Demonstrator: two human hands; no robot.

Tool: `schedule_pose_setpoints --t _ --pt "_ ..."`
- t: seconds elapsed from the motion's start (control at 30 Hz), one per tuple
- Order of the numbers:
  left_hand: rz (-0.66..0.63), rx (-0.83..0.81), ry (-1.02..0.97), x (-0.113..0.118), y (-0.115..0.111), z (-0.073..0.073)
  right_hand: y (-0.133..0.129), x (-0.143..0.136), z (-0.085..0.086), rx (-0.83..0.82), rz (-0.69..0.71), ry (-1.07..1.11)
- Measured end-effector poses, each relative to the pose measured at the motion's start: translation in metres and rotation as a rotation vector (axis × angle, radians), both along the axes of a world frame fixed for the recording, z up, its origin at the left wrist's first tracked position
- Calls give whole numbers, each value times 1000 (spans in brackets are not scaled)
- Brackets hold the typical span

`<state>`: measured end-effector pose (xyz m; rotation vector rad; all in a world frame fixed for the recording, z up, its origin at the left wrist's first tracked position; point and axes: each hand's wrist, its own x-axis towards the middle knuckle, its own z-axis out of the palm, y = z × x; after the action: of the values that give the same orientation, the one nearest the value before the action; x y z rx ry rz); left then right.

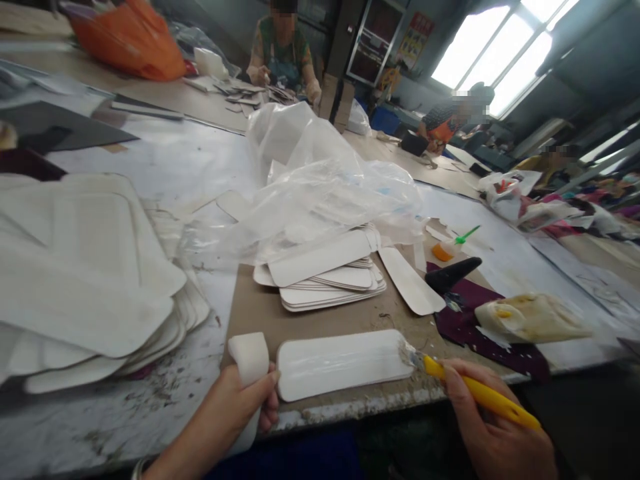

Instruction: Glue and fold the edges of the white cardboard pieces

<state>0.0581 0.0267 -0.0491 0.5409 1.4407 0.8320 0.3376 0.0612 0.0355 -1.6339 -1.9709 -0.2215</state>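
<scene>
My right hand [493, 430] grips a brush [487, 397] by its yellow handle. The bristles touch the right end of a white rounded panel [345, 367], whose surface has glossy wet streaks. At that panel's left end, my left hand [237, 403] is closed around a bent white strip [250, 357], with my fingertips at the panel's edge. Beneath the panel lies a brown board [253, 310] along the table's front edge. Just behind it sits a stack of similar white panels [330, 290], with a single white panel [413, 283] slanting off to the right.
Larger white pieces [85, 267] are piled at left. Clear plastic sheeting [320, 180] covers part of the stack. At right are a stained plastic container [533, 319], a dark pointed object [453, 275] and maroon cloth [467, 310]. Several people work at tables behind.
</scene>
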Motion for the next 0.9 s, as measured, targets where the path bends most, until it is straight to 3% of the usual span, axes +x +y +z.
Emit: schedule_pose_setpoints --t 0.1,0.23,0.33,0.43,0.57,0.67,0.77,0.9 --pt "32 27 -12 -5 -1 13 -1 -4 4 -80 14 35" --pt "-35 121 87 -10 -16 32 -5 -17 9 -208 98 230" --pt "-20 105 -59 -5 -30 46 -11 -43 10 -319 183 421" --pt "-13 89 -224 6 -39 56 -18 -79 6 -552 296 550" --pt "-48 139 -326 23 -43 57 -24 -114 -10 -962 447 843" --pt "-55 175 -348 32 -42 52 -27 -124 -22 -1316 469 1154" --pt "-47 200 -369 37 -41 48 -28 -125 -24 -1348 450 1288" --pt "-87 230 -315 41 -39 47 -28 -125 -21 -1305 423 1240"
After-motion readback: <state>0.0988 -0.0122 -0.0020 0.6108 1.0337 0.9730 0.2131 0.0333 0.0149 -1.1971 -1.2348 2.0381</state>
